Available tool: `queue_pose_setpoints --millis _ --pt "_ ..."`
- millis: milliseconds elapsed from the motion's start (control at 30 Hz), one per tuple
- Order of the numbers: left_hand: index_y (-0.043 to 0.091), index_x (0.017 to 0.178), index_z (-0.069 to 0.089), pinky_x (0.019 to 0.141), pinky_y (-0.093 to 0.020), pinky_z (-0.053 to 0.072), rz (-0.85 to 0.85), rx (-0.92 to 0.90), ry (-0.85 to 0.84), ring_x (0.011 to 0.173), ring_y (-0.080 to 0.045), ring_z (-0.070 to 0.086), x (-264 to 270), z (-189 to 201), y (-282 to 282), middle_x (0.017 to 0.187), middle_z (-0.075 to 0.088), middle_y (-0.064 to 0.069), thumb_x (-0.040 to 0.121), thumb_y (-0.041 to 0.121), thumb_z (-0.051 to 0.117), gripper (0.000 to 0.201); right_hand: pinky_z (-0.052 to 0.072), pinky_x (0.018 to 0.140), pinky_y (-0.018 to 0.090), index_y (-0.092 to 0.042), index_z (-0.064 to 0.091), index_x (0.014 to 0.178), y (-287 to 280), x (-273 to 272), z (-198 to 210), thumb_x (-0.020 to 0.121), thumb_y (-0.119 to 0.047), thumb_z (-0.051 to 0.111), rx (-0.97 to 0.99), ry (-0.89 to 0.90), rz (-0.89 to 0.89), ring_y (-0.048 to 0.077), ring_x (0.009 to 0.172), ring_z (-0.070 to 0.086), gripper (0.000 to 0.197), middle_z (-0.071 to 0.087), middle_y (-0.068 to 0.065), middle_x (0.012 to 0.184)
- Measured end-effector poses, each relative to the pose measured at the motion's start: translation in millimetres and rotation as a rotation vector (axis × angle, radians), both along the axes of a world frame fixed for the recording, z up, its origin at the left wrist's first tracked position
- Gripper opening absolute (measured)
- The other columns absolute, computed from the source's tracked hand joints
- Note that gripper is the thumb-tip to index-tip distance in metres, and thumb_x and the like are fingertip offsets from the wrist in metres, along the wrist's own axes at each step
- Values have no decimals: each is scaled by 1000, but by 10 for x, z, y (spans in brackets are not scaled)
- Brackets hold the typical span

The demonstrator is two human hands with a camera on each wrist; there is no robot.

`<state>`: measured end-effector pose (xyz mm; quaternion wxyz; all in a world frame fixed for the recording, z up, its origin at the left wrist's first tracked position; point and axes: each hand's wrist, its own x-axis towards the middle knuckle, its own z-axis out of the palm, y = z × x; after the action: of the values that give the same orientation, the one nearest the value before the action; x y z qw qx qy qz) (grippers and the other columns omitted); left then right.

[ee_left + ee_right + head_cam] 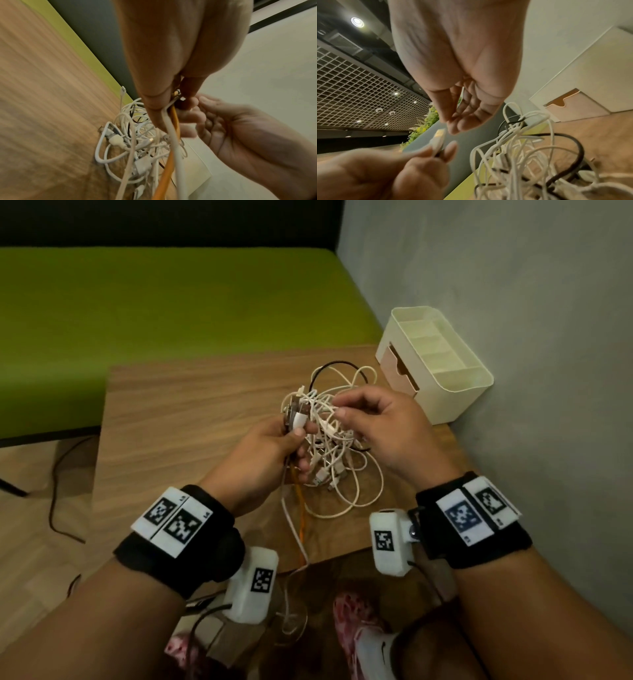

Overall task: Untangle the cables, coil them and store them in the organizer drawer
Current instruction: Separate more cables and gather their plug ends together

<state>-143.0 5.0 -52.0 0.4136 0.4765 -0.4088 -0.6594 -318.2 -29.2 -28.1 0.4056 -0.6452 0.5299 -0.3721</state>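
Note:
A tangle of white cables (346, 470) (132, 143) (518, 155), with a black cable (330, 367) (573, 143) threaded through it, lies on the wooden table (188, 422). My left hand (301, 436) (171, 102) (443, 152) grips a bunch of cable ends just above it, among them a white USB plug (298, 417) (438, 139). An orange cable (300, 518) (175, 119) hangs from that hand over the near table edge. My right hand (339, 407) (193, 108) (450, 121) is beside it, thumb and forefinger pinching a white strand atop the tangle.
The cream organizer (442, 402) (590, 67) stands at the table's far right corner against the grey wall (513, 302); its wood-fronted drawer (400, 368) (573, 106) looks closed. A green bench (171, 302) lies beyond the table. A dark cord (54, 474) runs across the floor on the left.

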Motion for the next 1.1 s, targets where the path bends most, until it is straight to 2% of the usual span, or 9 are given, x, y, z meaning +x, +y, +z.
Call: queue_pose_setpoints --millis 233,400,533,667,733,833,900,1033,1100 --pt "7 109 58 50 -24 32 61 -50 11 49 -9 36 118 -81 -119 63 44 3 106 10 35 24 44 77 17 -23 75 91 -102 -150 -226 86 -20 74 -185 425 48 3 86 58 6 66 -10 93" --pt "8 104 60 50 -25 28 44 -83 -18 49 -8 31 60 -67 -146 64 37 0 105 11 37 24 46 87 39 -24 73 89 -145 -15 -340 87 -28 72 -262 555 72 10 91 55 5 62 -9 89" --pt "9 102 62 51 -26 28 51 -81 -24 50 -8 30 92 -88 -153 65 33 1 104 12 39 23 44 94 44 -28 69 94 -132 -34 -350 87 -36 70 -193 587 69 9 97 52 11 58 -12 94" --pt "9 102 63 50 -25 29 43 -96 -23 50 -8 29 108 -76 -131 64 32 1 103 13 40 23 35 100 40 -29 65 110 -114 -33 -335 85 -49 67 -189 689 102 9 106 47 32 51 -17 101" --pt "9 101 63 49 -24 29 37 -104 -25 50 -8 29 106 -67 -125 63 33 2 103 13 40 23 35 99 39 -28 65 110 -102 7 -327 88 -41 67 -194 717 104 7 103 47 26 50 -20 97" --pt "10 101 63 49 -25 29 40 -96 -24 49 -7 29 124 -81 -130 63 34 3 103 13 40 23 49 82 25 -28 67 105 -92 14 -273 94 -25 63 -170 492 42 -1 86 55 12 56 -21 88" --pt "10 101 63 50 -25 29 51 -86 -28 48 -7 29 145 -95 -137 62 35 5 103 13 40 23 45 73 11 -34 61 106 -95 11 -232 94 -22 63 -150 357 -17 -7 89 57 17 58 -21 92" --pt "5 105 60 48 -23 29 51 -74 -19 48 -7 28 153 -79 -133 60 35 6 104 12 39 22 34 85 16 -32 52 100 -99 -33 -175 81 -23 74 -289 489 -66 10 108 45 31 47 -10 108" --pt "5 105 60 47 -23 29 54 -69 -18 47 -7 27 156 -72 -132 59 35 6 104 12 38 22 37 75 18 -25 51 85 -66 -89 -109 77 -23 77 -296 479 -97 13 94 49 27 49 -8 97"
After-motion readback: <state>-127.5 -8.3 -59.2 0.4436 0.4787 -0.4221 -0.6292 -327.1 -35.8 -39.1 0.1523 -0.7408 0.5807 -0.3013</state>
